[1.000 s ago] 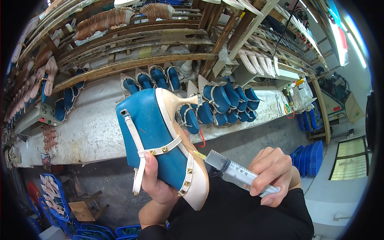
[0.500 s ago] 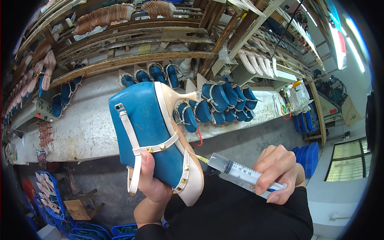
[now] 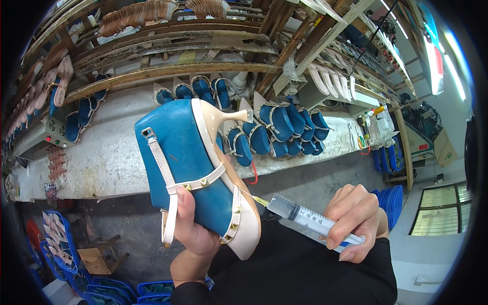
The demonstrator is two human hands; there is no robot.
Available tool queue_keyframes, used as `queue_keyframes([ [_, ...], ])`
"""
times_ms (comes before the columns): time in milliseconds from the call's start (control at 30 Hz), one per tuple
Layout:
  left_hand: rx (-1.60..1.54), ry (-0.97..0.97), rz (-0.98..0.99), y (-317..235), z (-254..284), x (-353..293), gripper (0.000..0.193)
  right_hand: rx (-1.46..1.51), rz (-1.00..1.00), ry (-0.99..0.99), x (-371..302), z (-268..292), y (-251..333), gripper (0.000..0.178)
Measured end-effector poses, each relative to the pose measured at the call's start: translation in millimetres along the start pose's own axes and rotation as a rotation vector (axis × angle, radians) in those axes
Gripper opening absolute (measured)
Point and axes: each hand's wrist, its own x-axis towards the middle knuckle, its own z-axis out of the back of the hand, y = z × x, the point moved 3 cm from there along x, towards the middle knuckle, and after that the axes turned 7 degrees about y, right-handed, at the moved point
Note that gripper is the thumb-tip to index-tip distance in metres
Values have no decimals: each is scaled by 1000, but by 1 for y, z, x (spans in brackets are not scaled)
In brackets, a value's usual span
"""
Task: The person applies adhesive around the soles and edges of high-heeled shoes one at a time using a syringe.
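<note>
My left hand (image 3: 195, 229) grips a pale, studded high-heeled shoe (image 3: 245, 236) on a blue shoe last (image 3: 173, 127), thumb on the strap; the other fingers are mostly hidden behind it. The shoe is tilted, with its toe toward me and its beige heel (image 3: 231, 117) pointing right. In my right hand (image 3: 353, 218) is a clear syringe (image 3: 300, 213), its thumb at the plunger end. A thin needle with a yellowish hub (image 3: 261, 202) runs from the syringe to the shoe's edge, where the sole meets the upper near the front strap.
Behind the shoe is a pale workbench (image 3: 101, 173) with several more shoes on blue lasts (image 3: 277, 124). Wooden racks (image 3: 173, 68) rise above it. A grey box with a red light (image 3: 46, 137) sits at the left. Blue bins (image 3: 66, 239) and a wooden stool (image 3: 96, 259) stand on the floor.
The shoe has turned slightly and shifted a little left at its top. The syringe has moved slightly right, its needle still at the sole's edge. Both holds are unchanged.
</note>
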Motion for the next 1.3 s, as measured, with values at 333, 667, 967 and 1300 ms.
queue_keyframes([
  [333, -92, -37, -38, 2, -6, 4, 78, 5, 14, 6, 0, 0, -3, 24],
  [667, -109, -58, -47, 3, -2, 3, 81, 24, 7, 5, -1, 0, -4, 24],
  [967, -61, -12, -100, -4, 5, 3, 82, 12, -8, 48, 0, -2, -1, 25],
  [1300, -99, 59, -116, -15, 17, 1, 82, 31, -33, 114, 4, -7, -1, 24],
])
